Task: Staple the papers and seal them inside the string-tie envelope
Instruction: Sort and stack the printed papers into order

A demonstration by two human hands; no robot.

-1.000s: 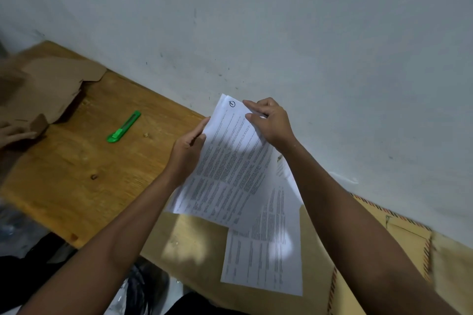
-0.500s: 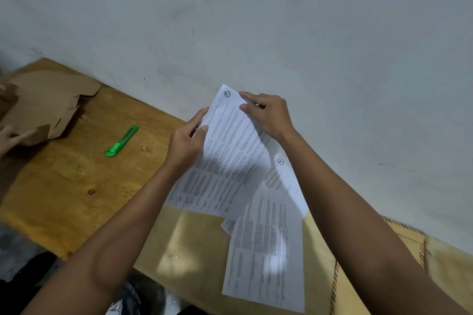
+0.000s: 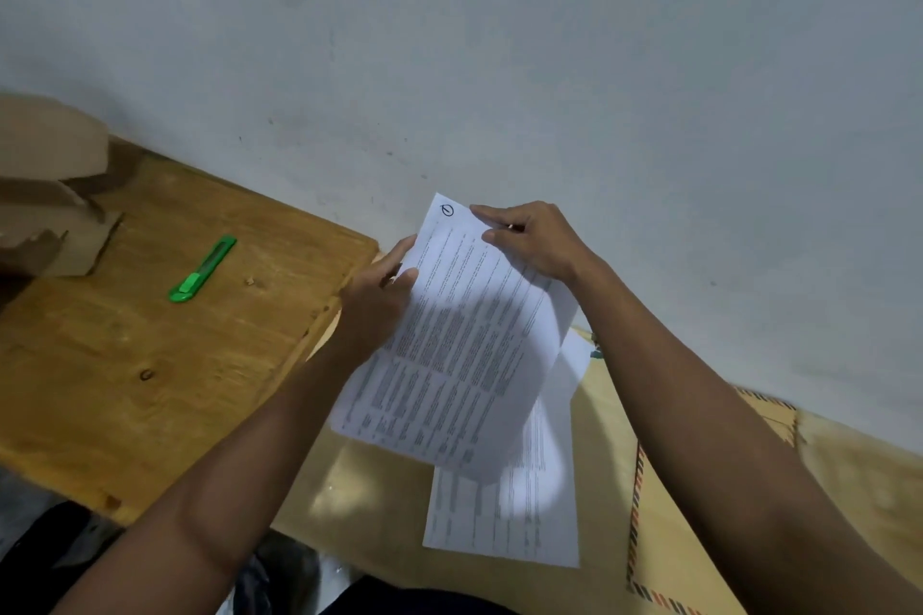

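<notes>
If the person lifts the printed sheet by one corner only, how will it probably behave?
The printed sheet is thin paper, so it would probably droop. It looks light and may slide over the lower sheet. Both hands, left hand and right hand, hold its edges.

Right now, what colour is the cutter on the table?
Bright green cutter, clearest in the head view.

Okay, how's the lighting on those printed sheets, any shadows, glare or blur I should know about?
Head view: a rounded shadow falls across the middle of the white printed sheet that the left hand and right hand hold; a brighter patch lights the lower white sheet on the table; print too soft to read; the brown cardboard at the left edge looks blurred; wide-angle bending at the borders.
</notes>
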